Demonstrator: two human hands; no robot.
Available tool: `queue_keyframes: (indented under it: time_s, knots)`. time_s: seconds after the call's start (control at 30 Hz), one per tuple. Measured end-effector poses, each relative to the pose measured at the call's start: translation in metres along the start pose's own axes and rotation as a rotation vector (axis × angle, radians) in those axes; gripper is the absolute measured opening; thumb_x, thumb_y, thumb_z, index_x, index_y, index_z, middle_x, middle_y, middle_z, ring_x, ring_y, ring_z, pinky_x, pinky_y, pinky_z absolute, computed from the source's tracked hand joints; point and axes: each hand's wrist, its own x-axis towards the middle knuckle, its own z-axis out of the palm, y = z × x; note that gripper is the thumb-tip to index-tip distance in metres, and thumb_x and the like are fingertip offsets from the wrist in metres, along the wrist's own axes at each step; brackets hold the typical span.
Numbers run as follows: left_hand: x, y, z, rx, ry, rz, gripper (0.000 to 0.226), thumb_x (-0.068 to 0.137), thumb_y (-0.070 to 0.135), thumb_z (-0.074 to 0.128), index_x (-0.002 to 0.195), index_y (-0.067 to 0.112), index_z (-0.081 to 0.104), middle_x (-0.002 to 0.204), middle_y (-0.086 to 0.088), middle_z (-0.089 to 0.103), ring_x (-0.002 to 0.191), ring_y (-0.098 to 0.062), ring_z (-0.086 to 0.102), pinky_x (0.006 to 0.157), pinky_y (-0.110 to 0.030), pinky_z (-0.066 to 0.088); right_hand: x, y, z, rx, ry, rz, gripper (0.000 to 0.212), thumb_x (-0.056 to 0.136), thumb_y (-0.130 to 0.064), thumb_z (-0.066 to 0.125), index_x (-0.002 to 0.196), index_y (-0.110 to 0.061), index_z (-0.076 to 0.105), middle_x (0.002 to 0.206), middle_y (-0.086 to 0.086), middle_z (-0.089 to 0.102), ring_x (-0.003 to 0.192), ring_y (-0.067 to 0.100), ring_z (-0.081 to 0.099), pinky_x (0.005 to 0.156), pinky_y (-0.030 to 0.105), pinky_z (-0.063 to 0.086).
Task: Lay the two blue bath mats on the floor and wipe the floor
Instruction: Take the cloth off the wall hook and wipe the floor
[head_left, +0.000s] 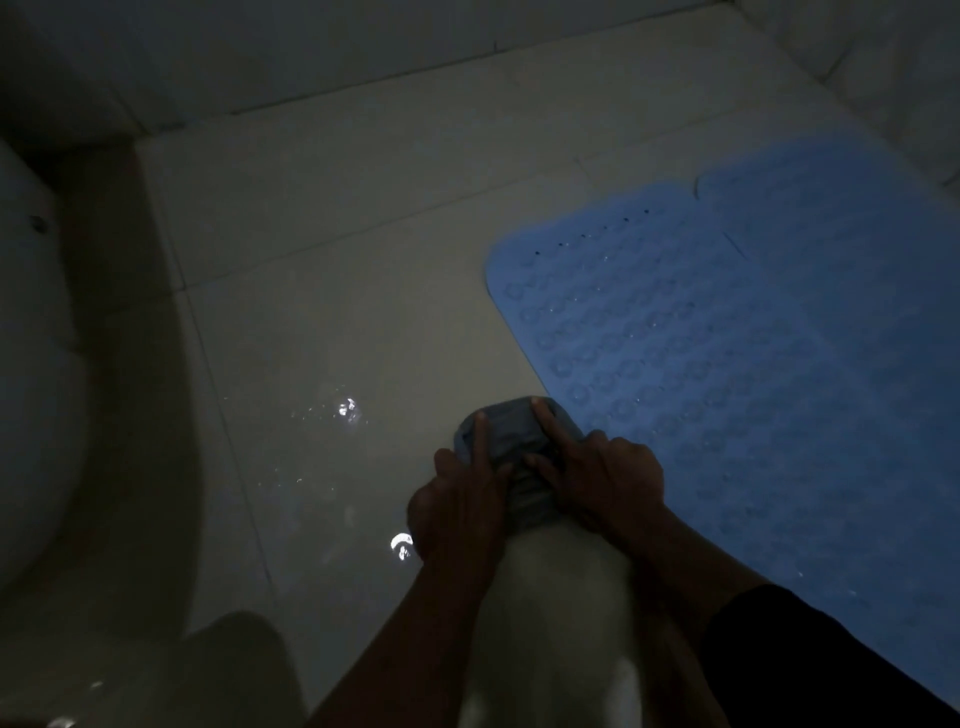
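While both hands press side by side, the left hand (457, 512) and right hand (602, 478) pin a folded grey cloth (511, 423) (index fingers extended) to the wet pale tiled floor (332, 291), touching the blue studded rubber bath mat (727, 353).

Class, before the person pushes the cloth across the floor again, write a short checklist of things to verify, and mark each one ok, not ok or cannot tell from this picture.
1. Both hands on the cloth: left hand and right hand press it down. Ok.
2. Cloth on the floor tiles, beside the mat edge. Ok.
3. Near blue mat lies flat. Ok.
4. Second blue mat laid, overlapping the first. Ok.
5. Floor dry: glints of water remain to the left. Not ok.
6. Cloth clean enough: too dark. Cannot tell.
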Motion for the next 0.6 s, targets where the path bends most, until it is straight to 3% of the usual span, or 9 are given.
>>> queue_keyframes:
  time_s: [0.07, 0.17, 0.23, 0.3, 0.33, 0.4, 0.53, 0.6]
  knots:
    - [0.012, -0.005, 0.005, 0.125, 0.108, 0.045, 0.062, 0.091, 0.059, 0.034, 0.136, 0.025, 0.062, 0.069, -0.010, 0.058, 0.035, -0.018, 0.043, 0.044, -0.023, 0.024, 0.014, -0.004, 0.003, 0.033, -0.036, -0.040, 0.069, 0.092, -0.071, 0.022, 0.153, -0.045, 0.004, 0.093, 0.011, 0.066, 0.076, 0.026, 0.066, 0.059, 0.029, 0.032]
    - [0.033, -0.010, -0.003, 0.168, 0.209, 0.038, 0.058, 0.087, 0.059, 0.059, 0.134, 0.025, 0.063, 0.069, -0.009, 0.057, 0.036, -0.019, 0.044, 0.045, -0.024, 0.020, 0.040, -0.010, -0.001, 0.048, 0.021, -0.080, 0.071, 0.093, -0.070, 0.027, 0.154, -0.043, 0.004, 0.097, 0.012, 0.067, 0.080, 0.027, 0.066, 0.062, 0.030, 0.033]
    - [0.047, -0.007, -0.024, 0.152, 0.082, -0.037, 0.069, 0.090, 0.061, 0.057, 0.149, 0.027, 0.045, 0.088, -0.012, 0.062, 0.053, -0.021, 0.059, 0.049, -0.027, 0.027, 0.059, -0.012, -0.002, 0.020, 0.071, -0.078, 0.071, 0.090, -0.071, 0.038, 0.152, -0.043, 0.020, 0.084, 0.011, 0.068, 0.069, 0.026, 0.066, 0.058, 0.029, 0.031]
    - [0.063, -0.006, -0.029, 0.123, -0.033, -0.120, 0.070, 0.099, 0.062, 0.031, 0.159, 0.033, 0.009, 0.118, -0.013, 0.055, 0.087, -0.023, 0.066, 0.061, -0.031, 0.034, 0.079, -0.014, 0.002, -0.003, 0.105, -0.107, 0.073, 0.078, -0.073, 0.056, 0.142, -0.039, 0.047, 0.060, 0.009, 0.064, 0.046, 0.024, 0.060, 0.049, 0.025, 0.029]
    - [0.071, -0.005, -0.030, 0.111, -0.045, -0.140, 0.068, 0.100, 0.062, 0.024, 0.158, 0.035, 0.001, 0.124, -0.012, 0.052, 0.095, -0.024, 0.065, 0.065, -0.032, 0.035, 0.091, -0.014, 0.005, -0.011, 0.143, -0.125, 0.074, 0.073, -0.073, 0.062, 0.136, -0.036, 0.056, 0.052, 0.008, 0.060, 0.040, 0.023, 0.056, 0.047, 0.023, 0.029]
    - [0.088, -0.004, -0.034, 0.102, -0.056, -0.193, 0.066, 0.100, 0.062, 0.023, 0.158, 0.038, -0.001, 0.128, -0.013, 0.050, 0.100, -0.026, 0.064, 0.071, -0.033, 0.039, 0.114, -0.013, 0.009, 0.007, 0.186, -0.186, 0.070, 0.072, -0.071, 0.063, 0.131, -0.033, 0.062, 0.048, 0.008, 0.058, 0.036, 0.023, 0.053, 0.045, 0.022, 0.031]
    - [0.120, -0.003, -0.040, 0.011, -0.109, -0.308, 0.064, 0.101, 0.061, 0.022, 0.156, 0.042, -0.003, 0.134, -0.015, 0.046, 0.108, -0.029, 0.061, 0.083, -0.036, 0.045, 0.152, -0.015, 0.000, 0.105, 0.191, -0.287, 0.068, 0.079, -0.068, 0.035, 0.127, -0.031, 0.065, 0.046, 0.006, 0.055, 0.035, 0.023, 0.052, 0.046, 0.022, 0.024]
    - [0.133, -0.003, -0.042, 0.010, -0.119, -0.343, 0.064, 0.100, 0.063, 0.021, 0.156, 0.044, -0.004, 0.133, -0.015, 0.047, 0.108, -0.031, 0.060, 0.086, -0.037, 0.045, 0.168, -0.016, 0.002, 0.144, 0.272, -0.317, 0.064, 0.081, -0.065, 0.038, 0.124, -0.029, 0.068, 0.047, 0.005, 0.054, 0.037, 0.023, 0.051, 0.042, 0.022, 0.029]
